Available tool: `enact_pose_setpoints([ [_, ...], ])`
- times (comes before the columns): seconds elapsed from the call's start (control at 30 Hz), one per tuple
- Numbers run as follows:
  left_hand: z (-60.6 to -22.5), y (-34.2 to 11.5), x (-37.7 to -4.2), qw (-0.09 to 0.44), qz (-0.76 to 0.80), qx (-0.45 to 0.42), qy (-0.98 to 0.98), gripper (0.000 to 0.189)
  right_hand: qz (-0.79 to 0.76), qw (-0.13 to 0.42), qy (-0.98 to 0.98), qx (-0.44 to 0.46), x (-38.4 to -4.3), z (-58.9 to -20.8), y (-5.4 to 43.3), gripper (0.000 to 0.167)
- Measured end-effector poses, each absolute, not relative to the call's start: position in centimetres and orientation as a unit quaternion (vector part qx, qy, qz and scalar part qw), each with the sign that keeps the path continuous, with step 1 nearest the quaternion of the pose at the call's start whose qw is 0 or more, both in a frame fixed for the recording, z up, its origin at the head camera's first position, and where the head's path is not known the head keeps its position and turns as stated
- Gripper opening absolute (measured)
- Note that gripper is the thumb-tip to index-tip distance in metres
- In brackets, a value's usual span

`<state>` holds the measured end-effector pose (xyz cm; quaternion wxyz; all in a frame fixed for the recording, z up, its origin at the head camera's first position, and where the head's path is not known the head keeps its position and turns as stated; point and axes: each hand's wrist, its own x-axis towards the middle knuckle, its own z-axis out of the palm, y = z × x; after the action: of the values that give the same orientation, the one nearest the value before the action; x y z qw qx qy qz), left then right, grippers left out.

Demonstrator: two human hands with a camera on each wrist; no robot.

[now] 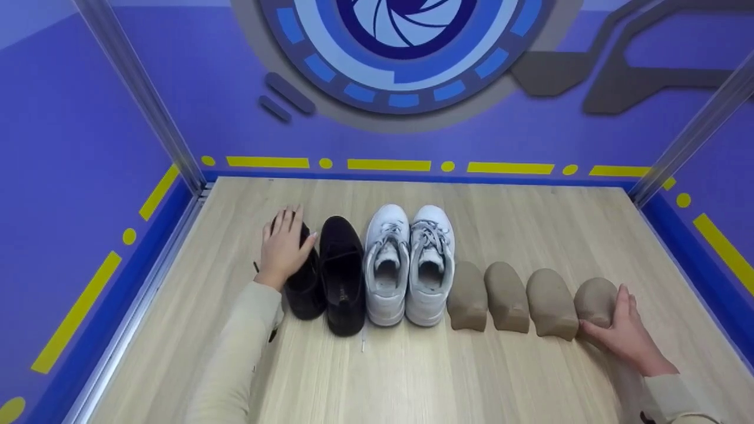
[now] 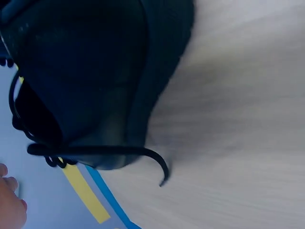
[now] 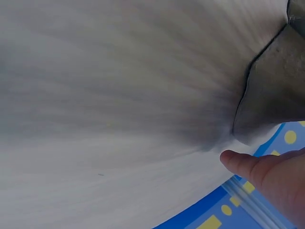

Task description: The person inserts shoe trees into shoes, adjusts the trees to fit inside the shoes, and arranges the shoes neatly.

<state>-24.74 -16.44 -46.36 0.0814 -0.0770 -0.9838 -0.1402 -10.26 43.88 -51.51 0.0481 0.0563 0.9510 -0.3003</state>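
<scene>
My left hand [image 1: 285, 247] lies over the leftmost black shoe [image 1: 304, 294], its fingers fairly straight and pointing away, partly covering the shoe. In the left wrist view that black shoe [image 2: 95, 71] fills the upper left, with a thin black lace [image 2: 100, 150] sticking out. A second black shoe [image 1: 344, 303] stands beside it. On the right, my right hand [image 1: 630, 333] touches the rightmost brown, rounded, toe-shaped block [image 1: 596, 300], thumb near its front and straight fingers along its right side. In the right wrist view the thumb [image 3: 252, 167] shows below a brown block [image 3: 276, 86].
Two white lace-up sneakers [image 1: 386, 300] stand mid-row, toes toward the back wall. Several more brown blocks, including one [image 1: 551, 300], continue the row rightward. A white lace end [image 1: 363, 341] lies on the wooden table [image 1: 412, 377]. Blue panels [image 1: 206, 88] enclose the back and sides.
</scene>
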Motion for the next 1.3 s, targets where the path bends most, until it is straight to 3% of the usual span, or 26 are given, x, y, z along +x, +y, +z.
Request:
enact_pose_setpoints([
  [0.7,-46.2,-10.9,-23.9,0.108,-0.155,-0.157,-0.969,0.065,-0.309,0.068,0.947,0.061,-10.7,-51.8,42.7,0.103],
  [1.0,-46.0,-8.0,-23.2,0.124,-0.166,-0.207,-0.956,0.064,-0.334,0.104,0.934,0.068,-10.9,-51.6,42.6,0.096],
  [1.3,-45.4,-4.8,-22.5,0.087,-0.166,-0.252,-0.949,0.065,-0.327,0.069,0.940,0.061,-10.7,-50.8,43.3,0.090],
])
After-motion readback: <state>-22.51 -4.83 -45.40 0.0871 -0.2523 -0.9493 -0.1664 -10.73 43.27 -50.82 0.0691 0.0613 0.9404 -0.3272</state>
